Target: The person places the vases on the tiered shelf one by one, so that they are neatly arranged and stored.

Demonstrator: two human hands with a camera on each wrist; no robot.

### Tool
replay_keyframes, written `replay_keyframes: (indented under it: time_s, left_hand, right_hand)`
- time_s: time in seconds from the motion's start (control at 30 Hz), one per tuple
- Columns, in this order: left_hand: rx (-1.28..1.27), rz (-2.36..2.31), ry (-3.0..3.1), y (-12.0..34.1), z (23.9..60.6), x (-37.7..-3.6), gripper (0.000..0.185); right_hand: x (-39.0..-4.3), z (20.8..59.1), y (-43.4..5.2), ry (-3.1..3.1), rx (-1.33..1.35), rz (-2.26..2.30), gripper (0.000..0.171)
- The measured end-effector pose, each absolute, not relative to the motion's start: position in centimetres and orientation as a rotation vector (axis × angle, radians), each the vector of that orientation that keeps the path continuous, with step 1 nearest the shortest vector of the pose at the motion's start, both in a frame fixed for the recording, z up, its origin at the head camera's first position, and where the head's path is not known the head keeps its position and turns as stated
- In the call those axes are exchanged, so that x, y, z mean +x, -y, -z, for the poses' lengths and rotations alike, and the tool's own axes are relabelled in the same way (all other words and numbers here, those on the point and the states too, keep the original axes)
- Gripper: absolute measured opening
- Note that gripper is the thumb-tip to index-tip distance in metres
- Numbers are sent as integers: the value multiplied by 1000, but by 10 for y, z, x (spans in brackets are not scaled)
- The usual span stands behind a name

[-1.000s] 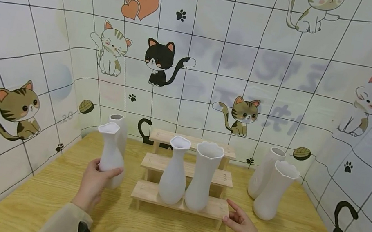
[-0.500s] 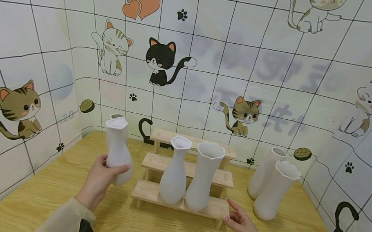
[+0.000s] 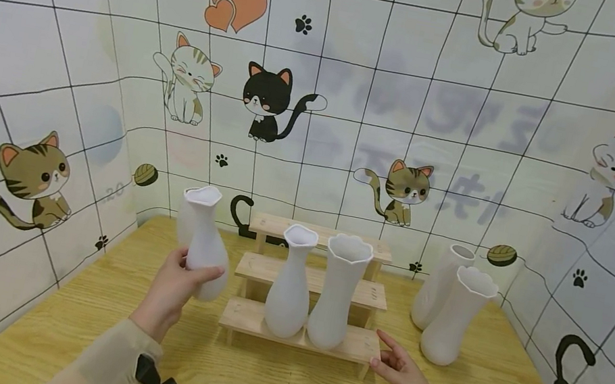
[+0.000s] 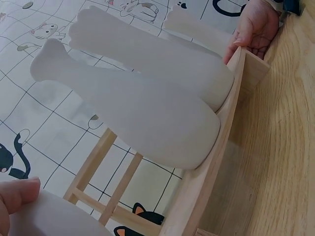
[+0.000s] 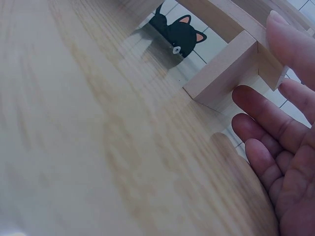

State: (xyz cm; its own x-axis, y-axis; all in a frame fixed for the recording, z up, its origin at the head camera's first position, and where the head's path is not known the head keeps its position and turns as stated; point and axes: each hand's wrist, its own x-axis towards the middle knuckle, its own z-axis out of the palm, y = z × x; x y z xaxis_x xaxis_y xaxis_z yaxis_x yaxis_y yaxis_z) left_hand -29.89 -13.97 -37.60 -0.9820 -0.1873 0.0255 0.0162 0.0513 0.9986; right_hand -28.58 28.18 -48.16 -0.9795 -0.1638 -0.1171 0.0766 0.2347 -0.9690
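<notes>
Vase (image 3: 207, 250) your left hand (image 3: 173, 288) grips, overswung, could topple a shelved vase (image 3: 290, 292); your loose right hand (image 3: 406, 382) touches the stand (image 3: 245, 318).

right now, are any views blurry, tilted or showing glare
Head view: bright, even light, the pale wooden three-tier stand reads clearly; left wrist view: duller and strongly tilted, so the stand slants steeply; right wrist view: the close light wood-grain tabletop looks soft, with a small bright patch at the bottom left corner.
</notes>
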Motion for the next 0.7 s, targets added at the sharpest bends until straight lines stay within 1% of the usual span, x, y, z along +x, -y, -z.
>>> replay_keyframes:
  time_s: [0.23,0.47,0.7]
  left_hand:
    - [104,2064,2163,132,367,-301,80]
    - [78,2074,2180,127,360,-307,81]
    - [44,2085,2182,123,351,-309,77]
  right_hand:
    - [-287,485,-283,-2321,-118,1825,65]
    - [-287,484,-282,-2320,-117,1829,66]
    - [-286,483,-282,-2319,-118,1830,66]
